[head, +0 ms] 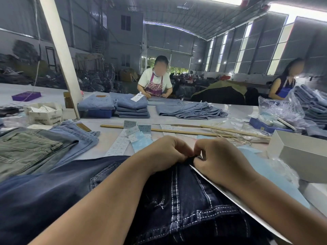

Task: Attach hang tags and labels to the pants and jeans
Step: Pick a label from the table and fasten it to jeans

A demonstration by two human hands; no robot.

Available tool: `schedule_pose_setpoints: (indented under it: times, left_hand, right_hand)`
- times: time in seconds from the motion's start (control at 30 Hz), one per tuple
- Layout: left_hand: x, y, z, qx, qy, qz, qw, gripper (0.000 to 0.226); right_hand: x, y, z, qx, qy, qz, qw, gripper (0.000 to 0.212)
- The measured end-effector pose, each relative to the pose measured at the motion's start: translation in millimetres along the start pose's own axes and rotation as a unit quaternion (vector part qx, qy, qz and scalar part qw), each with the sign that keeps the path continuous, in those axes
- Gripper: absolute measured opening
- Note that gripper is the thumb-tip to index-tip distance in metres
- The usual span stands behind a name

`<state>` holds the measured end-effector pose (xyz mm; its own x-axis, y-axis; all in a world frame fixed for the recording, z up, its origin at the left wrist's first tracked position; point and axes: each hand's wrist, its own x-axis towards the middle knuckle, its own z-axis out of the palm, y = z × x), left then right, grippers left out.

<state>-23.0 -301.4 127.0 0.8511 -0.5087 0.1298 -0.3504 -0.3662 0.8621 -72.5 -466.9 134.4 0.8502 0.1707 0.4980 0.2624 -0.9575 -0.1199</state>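
Both hands meet fingertip to fingertip: the left hand [163,152] and the right hand [219,160] each pinch the same dark bit of the one pair of dark jeans [177,200] lying directly beneath them. That denim is near-black with white contrast stitching, and one white card [230,193] lies slantwise under the right palm. Just beyond the fingers lie several pale-blue hang tags [139,138], then two wooden sticks [177,131].
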Motion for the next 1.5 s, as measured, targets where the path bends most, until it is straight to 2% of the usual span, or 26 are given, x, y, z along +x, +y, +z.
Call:
schedule_pose_setpoints:
  times: [0.13, 0.33, 0.53, 0.73, 0.87, 0.97, 1.07, 1.13, 1.23, 1.37, 1.43, 1.5]
  left_hand:
    - [3, -1, -3, 0.001, -0.017, -0.007, 1.0, 0.017]
    - [2, 3, -3, 0.046, -0.019, 0.0, 0.999, 0.012]
    - [1, 0, 1, 0.102, 0.029, 0.02, 0.994, 0.01]
    - [3, -1, 2, -0.056, 0.081, -0.01, 0.995, 0.014]
    - [1, 5, 1, -0.14, 0.083, -0.007, 0.987, 0.012]
    - [-1, 8, 0, -0.194, 0.081, 0.008, 0.978, 0.011]
    - [-2, 10, 0, -0.221, 0.072, 0.029, 0.972, 0.01]
    - [-3, 10, 0, -0.234, 0.072, 0.041, 0.969, 0.011]
    - [-3, 11, 0, -0.242, 0.069, 0.051, 0.966, 0.012]
    - [-6, 12, 0, -0.244, 0.07, 0.065, 0.965, 0.013]
    - [-6, 12, 0, -0.245, 0.072, 0.065, 0.965, 0.013]
    - [-7, 12, 0, -0.244, 0.078, 0.063, 0.965, 0.013]
  right_hand:
    - [-4, -2, 1, 0.0, 0.026, -0.008, 1.0, 0.004]
    - [-7, -3, 2, -0.001, 0.042, -0.014, 0.999, 0.003]
    - [-7, -1, 0, 0.046, 0.02, -0.004, 0.999, 0.008]
    - [-2, 7, -18, 0.176, -0.066, 0.033, 0.982, 0.014]
    - [4, 10, -33, 0.32, -0.088, 0.131, 0.934, 0.015]
    - [6, 5, -40, 0.437, -0.117, 0.199, 0.869, 0.02]
    - [7, -3, -45, 0.544, -0.159, 0.206, 0.798, 0.026]
    - [6, -6, -47, 0.587, -0.185, 0.181, 0.767, 0.029]
    - [6, -8, -47, 0.625, -0.194, 0.146, 0.742, 0.032]
    - [4, -9, -41, 0.679, -0.163, 0.142, 0.701, 0.028]
    - [3, -8, -35, 0.689, -0.138, 0.149, 0.695, 0.029]
    - [2, -9, -30, 0.696, -0.113, 0.147, 0.693, 0.02]
